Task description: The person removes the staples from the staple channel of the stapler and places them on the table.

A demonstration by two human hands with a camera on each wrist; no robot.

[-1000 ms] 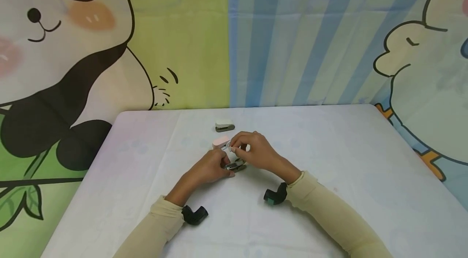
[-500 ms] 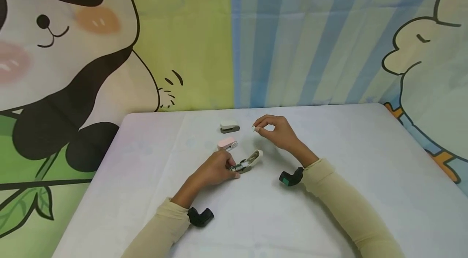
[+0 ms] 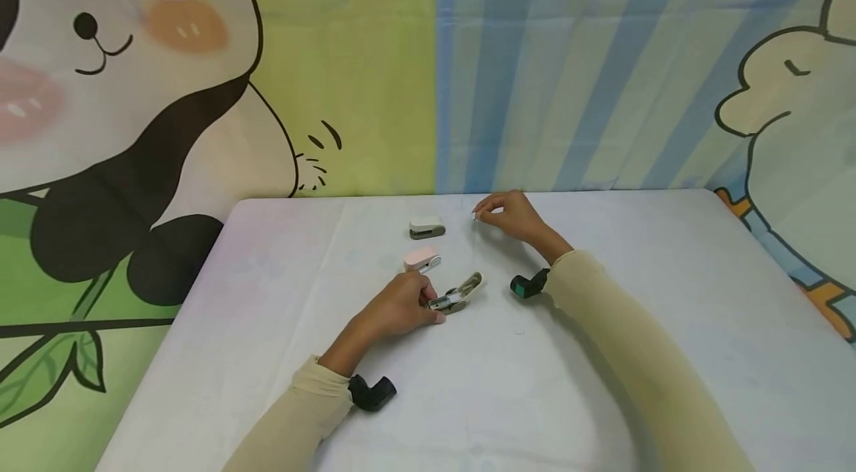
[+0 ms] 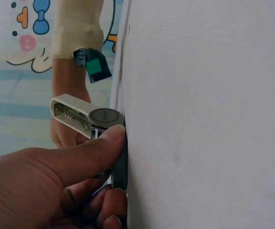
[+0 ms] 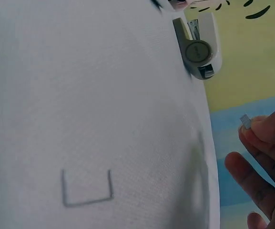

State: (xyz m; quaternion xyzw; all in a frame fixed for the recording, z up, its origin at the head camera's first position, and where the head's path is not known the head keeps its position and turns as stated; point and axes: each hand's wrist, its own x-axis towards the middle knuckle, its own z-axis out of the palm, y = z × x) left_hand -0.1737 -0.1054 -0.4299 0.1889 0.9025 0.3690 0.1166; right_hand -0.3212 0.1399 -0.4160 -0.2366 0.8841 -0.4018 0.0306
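In the head view my left hand (image 3: 396, 306) grips a small stapler (image 3: 472, 285) at its base, low over the table. Its white top arm is swung back, baring the inside; the left wrist view shows the thumb pressed beside the stapler's round pivot (image 4: 104, 116). Farther back and to the right, my right hand (image 3: 513, 218) pinches a short strip of staples (image 5: 245, 121) between thumb and fingertips, above the table. A pink stapler (image 3: 422, 259) lies just beyond the left hand. Behind that stands a white and grey stapler (image 3: 426, 227).
A single loose staple (image 5: 87, 203) lies on the white tablecloth (image 3: 562, 398), nearer the front than the right hand. Behind the table's far edge hangs a printed curtain (image 3: 374, 70). Each wrist carries a black camera (image 3: 372, 393).
My right hand has left the stapler and moved back and to the right, pinching the staple strip. The left hand keeps its grip on the opened stapler.
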